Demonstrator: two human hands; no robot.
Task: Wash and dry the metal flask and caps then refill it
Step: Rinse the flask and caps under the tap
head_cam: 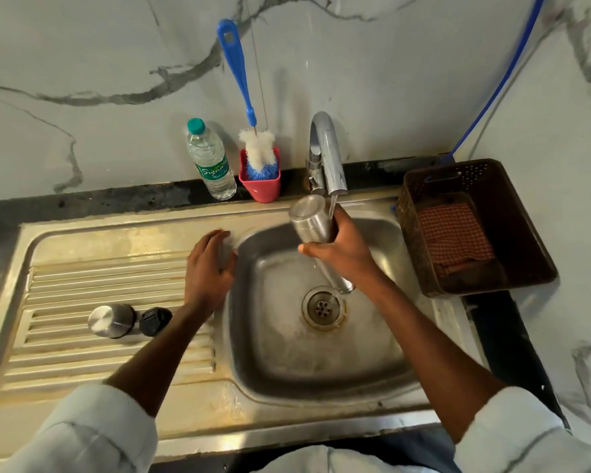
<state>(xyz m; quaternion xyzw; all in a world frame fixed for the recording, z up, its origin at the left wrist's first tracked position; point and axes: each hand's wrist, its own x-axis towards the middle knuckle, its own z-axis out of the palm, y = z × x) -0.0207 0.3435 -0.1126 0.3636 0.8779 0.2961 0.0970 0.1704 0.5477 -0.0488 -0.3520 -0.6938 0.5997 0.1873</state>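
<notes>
Pale rolled sleeves [93, 428] are seen nearest, at six o'clock. The metal flask [313, 218] is grasped by the right hand [345, 249], tilted base-up over the sink basin [287, 363] under the tap [326, 155]; water runs from its mouth toward the drain [322, 307]. The left hand [209, 268] is laid released, fingers relaxed, on the basin's rim at nine o'clock. A steel cap [111, 320] and black cap [155, 321] are stood touching on the ribbed drainboard [82, 278].
</notes>
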